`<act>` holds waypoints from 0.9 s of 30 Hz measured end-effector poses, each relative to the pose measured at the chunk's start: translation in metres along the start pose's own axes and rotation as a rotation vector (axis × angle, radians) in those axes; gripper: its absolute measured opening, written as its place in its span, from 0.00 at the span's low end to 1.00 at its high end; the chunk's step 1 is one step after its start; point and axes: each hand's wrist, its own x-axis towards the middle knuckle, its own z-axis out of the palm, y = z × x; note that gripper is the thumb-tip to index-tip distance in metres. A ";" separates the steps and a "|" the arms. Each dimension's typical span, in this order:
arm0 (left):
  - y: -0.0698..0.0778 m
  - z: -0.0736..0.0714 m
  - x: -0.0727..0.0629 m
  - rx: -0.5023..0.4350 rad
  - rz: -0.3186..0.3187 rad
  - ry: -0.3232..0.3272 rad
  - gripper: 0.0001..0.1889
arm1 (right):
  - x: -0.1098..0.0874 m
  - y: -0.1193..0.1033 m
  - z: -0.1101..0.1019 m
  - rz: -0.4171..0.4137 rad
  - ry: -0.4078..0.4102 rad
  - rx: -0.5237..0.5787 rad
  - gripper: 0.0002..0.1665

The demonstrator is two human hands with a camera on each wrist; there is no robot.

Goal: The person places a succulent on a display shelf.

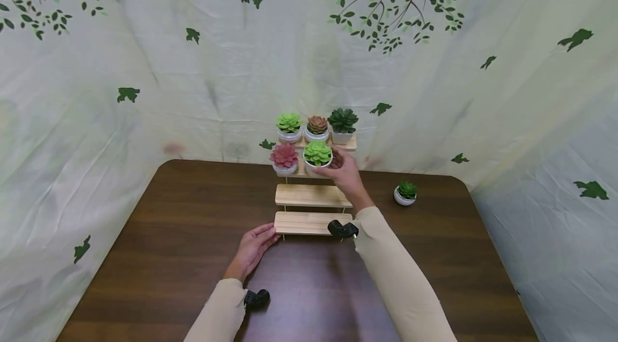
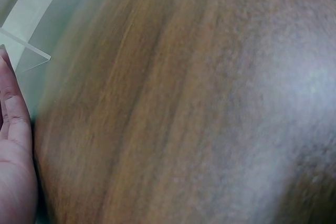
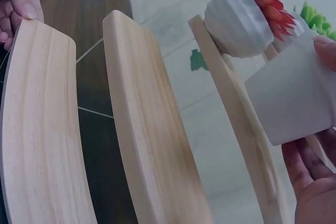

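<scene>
Between the thumb and fingers of my right hand (image 1: 346, 174) is a light-green potted succulent (image 1: 318, 153), at the second-highest shelf of a tiered wooden stand (image 1: 314, 195). Its smooth white pot (image 3: 289, 95) looks tilted in the right wrist view; whether it touches the shelf is unclear. A pinkish-red potted succulent (image 1: 284, 157) stands beside it on the left. My left hand (image 1: 255, 246) holds the left end of the lowest shelf (image 1: 309, 223), thumb on its corner and fingers below. The left wrist view catches only part of this hand (image 2: 16, 145).
On the top shelf stand a bright-green succulent (image 1: 289, 126), a brownish-red one (image 1: 317, 127) and a dark-green one (image 1: 343, 123). Another small green potted succulent (image 1: 405, 193) sits on the brown table (image 1: 193, 213), right of the stand. A leaf-patterned curtain (image 1: 217, 73) hangs behind.
</scene>
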 end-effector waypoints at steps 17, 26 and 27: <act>0.000 0.000 0.001 -0.003 -0.002 -0.001 0.08 | 0.002 0.006 0.002 0.031 0.011 0.013 0.42; -0.002 -0.001 0.001 -0.008 0.025 -0.008 0.09 | -0.004 0.010 -0.007 0.033 -0.016 0.059 0.41; -0.002 -0.001 0.002 -0.002 0.029 -0.009 0.09 | -0.006 0.010 -0.011 0.031 -0.017 0.065 0.40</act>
